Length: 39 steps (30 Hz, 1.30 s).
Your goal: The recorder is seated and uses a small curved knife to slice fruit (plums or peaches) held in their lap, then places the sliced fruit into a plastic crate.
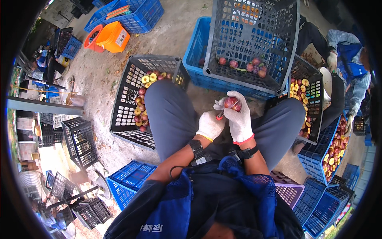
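Note:
My right hand (241, 119), in a white knitted glove, wraps round a whole red plum (232, 104) above my lap. Close beside it is my left hand (211, 124), gloved alike, its fingers closed on what looks like a small knife (219, 116). Only a bit of its red handle and a thin pale edge against the plum show; the rest is hidden. By my left knee stands a black crate (131, 85) holding halved, yellow-fleshed plums and red ones. Beyond my hands, a tilted black crate (254, 44) with several whole plums rests on a blue crate (195, 51).
At my right knee is another black crate (318, 99) of cut plums. A co-worker (354, 67) sits at the right, a gloved hand near a blue crate (318, 157) full of plums. Orange buckets (113, 36) and blue crates (145, 18) stand at the far left.

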Tool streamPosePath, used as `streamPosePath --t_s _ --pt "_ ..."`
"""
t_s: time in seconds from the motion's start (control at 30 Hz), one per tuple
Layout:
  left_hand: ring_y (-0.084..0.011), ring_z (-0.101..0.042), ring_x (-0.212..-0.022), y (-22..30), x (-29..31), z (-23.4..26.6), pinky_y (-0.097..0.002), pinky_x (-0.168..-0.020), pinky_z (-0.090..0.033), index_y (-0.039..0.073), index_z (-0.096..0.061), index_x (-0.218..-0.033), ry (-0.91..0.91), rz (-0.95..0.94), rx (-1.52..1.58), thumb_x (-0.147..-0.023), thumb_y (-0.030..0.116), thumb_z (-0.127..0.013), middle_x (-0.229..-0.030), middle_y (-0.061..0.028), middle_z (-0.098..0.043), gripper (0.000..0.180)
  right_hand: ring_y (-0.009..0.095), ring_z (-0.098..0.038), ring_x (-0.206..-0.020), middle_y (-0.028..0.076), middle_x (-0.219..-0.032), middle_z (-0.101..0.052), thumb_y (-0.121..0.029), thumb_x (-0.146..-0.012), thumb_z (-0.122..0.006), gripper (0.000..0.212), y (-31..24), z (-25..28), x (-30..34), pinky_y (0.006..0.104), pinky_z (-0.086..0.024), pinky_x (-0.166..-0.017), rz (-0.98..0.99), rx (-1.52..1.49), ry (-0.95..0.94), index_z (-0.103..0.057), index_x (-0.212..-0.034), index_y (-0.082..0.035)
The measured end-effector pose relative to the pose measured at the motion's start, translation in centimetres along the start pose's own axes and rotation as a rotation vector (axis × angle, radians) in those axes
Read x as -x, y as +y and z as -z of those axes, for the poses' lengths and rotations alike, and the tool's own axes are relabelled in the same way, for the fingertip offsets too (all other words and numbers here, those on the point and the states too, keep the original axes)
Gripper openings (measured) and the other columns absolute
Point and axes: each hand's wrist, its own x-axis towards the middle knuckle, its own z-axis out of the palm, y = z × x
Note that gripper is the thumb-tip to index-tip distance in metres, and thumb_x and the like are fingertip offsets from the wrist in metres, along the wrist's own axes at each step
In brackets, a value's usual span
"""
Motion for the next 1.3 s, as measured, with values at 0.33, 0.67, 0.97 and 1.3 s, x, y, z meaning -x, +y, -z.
streamPosePath --t_s 0.33,0.67,0.97,1.3 --pt "-0.0411 -0.072 -0.078 -2.6 -1.7 -2.9 -0.0509 -0.068 -0.058 0.006 -0.071 -0.098 -0.05 0.012 -0.289 -0.091 0.027 -0.061 -0.08 -0.0214 -0.072 0.024 0.015 -0.067 -0.092 0.007 -0.1 -0.07 -0.002 -0.079 -0.079 0.041 3.3 0.2 -1.3 0.0293 -0.055 -0.083 -0.008 0.236 0.281 -0.064 -0.117 -0.002" --pt "-0.0385 -0.072 -0.083 -2.7 -0.8 -2.2 -0.0473 -0.069 -0.058 0.009 -0.07 -0.104 0.027 -0.208 -0.187 -0.091 0.021 -0.059 -0.09 -0.0167 -0.073 0.021 0.02 -0.066 -0.104 0.007 -0.113 -0.066 -0.003 -0.072 -0.085 0.053 0.9 0.4 -1.3 0.0319 -0.051 -0.096 0.193 0.881 0.068 -0.063 -0.12 -0.003" --pt "-0.0376 -0.071 -0.078 -1.4 0.2 -0.6 -0.0477 -0.067 -0.057 0.011 -0.072 -0.088 -0.125 -0.116 -0.264 -0.09 0.019 -0.058 -0.081 -0.015 -0.072 0.017 0.026 -0.069 -0.108 0.012 -0.109 -0.07 -0.003 -0.082 -0.077 0.049 1.2 0.2 0.1 0.0356 -0.054 -0.095 -0.176 0.142 0.105 -0.057 -0.127 0.0" --pt "-0.0433 -0.07 -0.084 0.3 0.5 0.5 -0.052 -0.074 -0.057 0.006 -0.072 -0.089 -0.233 0.098 -0.27 -0.09 0.019 -0.058 -0.088 -0.0227 -0.072 0.019 0.02 -0.07 -0.1 0.009 -0.105 -0.072 -0.011 -0.074 -0.088 0.056 0.3 0.5 0.3 0.0338 -0.056 -0.088 0.119 1.14 0.067 -0.061 -0.123 -0.007"
